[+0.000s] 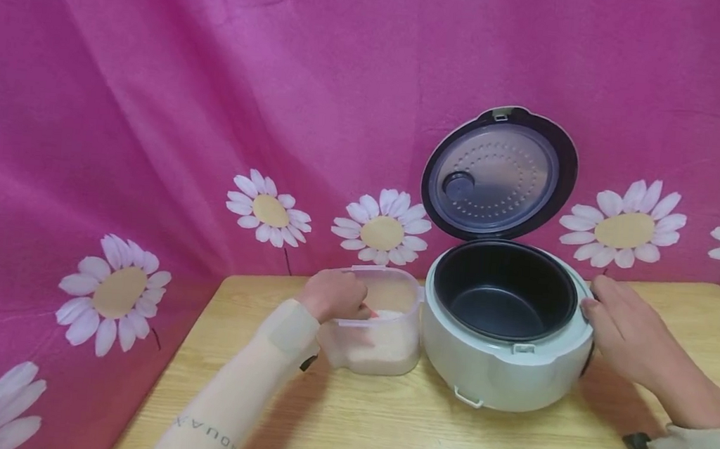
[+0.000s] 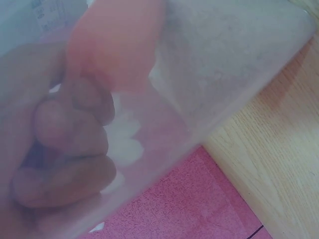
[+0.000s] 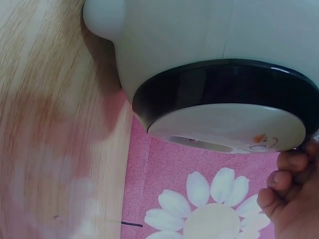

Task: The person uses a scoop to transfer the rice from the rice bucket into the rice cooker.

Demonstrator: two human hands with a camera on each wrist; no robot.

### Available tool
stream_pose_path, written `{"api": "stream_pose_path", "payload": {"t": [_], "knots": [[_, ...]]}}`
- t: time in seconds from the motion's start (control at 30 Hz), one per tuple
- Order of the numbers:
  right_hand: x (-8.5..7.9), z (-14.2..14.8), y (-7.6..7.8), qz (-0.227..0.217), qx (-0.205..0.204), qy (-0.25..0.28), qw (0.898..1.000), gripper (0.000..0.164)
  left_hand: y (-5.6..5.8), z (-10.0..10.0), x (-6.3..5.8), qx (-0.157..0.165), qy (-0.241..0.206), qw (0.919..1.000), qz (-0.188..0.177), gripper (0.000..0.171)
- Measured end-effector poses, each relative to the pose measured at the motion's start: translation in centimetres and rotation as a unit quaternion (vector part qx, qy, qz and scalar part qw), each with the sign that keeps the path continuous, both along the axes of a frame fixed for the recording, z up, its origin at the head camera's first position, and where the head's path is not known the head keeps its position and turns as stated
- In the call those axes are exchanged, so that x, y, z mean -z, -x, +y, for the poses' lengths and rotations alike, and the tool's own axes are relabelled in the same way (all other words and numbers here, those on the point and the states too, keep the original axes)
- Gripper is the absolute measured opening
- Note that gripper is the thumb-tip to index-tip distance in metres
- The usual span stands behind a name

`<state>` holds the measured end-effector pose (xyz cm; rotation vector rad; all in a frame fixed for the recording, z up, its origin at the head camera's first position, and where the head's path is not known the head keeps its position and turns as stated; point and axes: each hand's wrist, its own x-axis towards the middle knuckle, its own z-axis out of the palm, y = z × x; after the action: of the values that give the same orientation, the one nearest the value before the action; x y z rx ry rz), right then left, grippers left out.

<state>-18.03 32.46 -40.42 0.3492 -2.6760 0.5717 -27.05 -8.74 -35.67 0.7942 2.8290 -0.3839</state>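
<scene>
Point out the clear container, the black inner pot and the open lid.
Clear container (image 1: 383,346), head view: its front wall.
Black inner pot (image 1: 498,311), head view: its inside bottom.
Open lid (image 1: 505,171), head view: its inner plate, near the middle.

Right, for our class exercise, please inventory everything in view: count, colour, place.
Rice cooker: one, white, right of centre
Lid: one, black and grey, raised behind cooker
Inner pot: one, black, inside cooker
Container: one, translucent pinkish, left of cooker
Grains: uncountable, white, inside container
Utensil: one, pinkish-orange, partly hidden in left hand
Table: one, light wood, underneath
Cloth: one, magenta, backdrop
Daisies: six, white and yellow, on cloth
Sleeves: two, cream, left and right
Wrist fittings: two, black, beside sleeves
Left hand: one, bare, in container
Right hand: one, bare, at cooker's rim
</scene>
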Motion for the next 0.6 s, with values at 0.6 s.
{"api": "stream_pose_path", "payload": {"t": [0.6], "knots": [[-0.11,-0.17,-0.22,-0.003,0.005,0.003,1.0,0.012,-0.01,-0.01,-0.3,-0.001,-0.029,0.9989,-0.036,0.045]]}}
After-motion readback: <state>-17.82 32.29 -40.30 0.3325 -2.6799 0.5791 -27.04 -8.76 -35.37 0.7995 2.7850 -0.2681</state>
